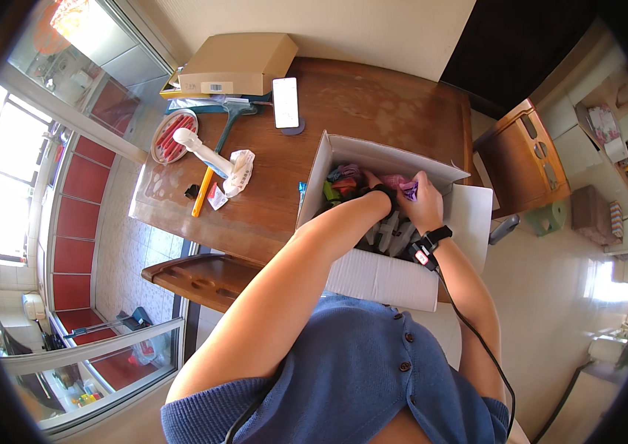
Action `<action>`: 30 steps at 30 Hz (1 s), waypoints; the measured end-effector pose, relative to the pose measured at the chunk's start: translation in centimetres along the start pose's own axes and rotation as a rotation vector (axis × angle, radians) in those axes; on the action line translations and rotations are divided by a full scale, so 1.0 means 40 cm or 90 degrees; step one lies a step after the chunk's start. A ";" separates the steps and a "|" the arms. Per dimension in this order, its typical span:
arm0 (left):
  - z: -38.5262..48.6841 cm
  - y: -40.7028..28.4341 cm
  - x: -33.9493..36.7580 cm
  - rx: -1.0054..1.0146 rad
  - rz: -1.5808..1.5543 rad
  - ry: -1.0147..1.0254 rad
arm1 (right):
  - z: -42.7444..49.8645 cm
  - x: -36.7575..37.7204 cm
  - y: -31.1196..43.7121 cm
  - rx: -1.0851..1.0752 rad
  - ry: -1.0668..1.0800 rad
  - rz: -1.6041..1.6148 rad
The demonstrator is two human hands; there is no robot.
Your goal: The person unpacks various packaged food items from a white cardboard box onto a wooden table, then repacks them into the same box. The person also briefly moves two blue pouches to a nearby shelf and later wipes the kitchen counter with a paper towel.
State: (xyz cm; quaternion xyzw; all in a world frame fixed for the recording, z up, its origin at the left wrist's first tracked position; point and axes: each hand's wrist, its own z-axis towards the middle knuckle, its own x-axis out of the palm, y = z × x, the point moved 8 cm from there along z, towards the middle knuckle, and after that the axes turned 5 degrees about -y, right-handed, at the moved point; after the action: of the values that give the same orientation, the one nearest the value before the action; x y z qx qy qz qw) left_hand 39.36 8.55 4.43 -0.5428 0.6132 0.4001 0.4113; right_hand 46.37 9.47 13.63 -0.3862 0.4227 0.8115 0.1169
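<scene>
An open white cardboard box [383, 280] stands at the near right edge of the wooden table, its flaps folded out. Inside it lie colourful packets [341, 180] and several pale, translucent plastic pieces [389, 236]. My right hand [427, 202] is inside the right part of the box, its fingers closed around a shiny purple wrapper [411, 191]. My left hand [371, 178] reaches in beside it, near pink packaging [394, 181]. Its wrist and a black band cover most of it, so its grip is hidden.
On the wooden table [364, 100] are a phone [285, 102], a brown carton [230, 64], a squeegee [230, 119], a white handheld device [203, 152] and a round dish of red sticks [175, 136]. Wooden chairs [525, 158] stand at the right and near side. A cable runs from my right wrist.
</scene>
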 end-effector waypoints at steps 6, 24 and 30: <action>0.041 0.004 0.021 0.009 -0.040 0.030 | -0.001 0.031 -0.023 -0.030 0.041 0.109; -0.022 0.133 0.133 -0.135 0.112 0.549 | 0.010 0.142 -0.035 0.051 0.156 0.200; -0.043 0.083 0.026 0.004 0.235 0.164 | 0.007 0.181 -0.047 0.036 0.171 0.255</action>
State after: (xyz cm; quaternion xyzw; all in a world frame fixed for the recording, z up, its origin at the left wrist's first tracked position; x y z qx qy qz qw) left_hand 35.87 6.91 4.18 -0.4665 0.7510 0.3939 0.2514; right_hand 42.32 9.85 7.34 -0.3958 0.5251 0.7477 -0.0925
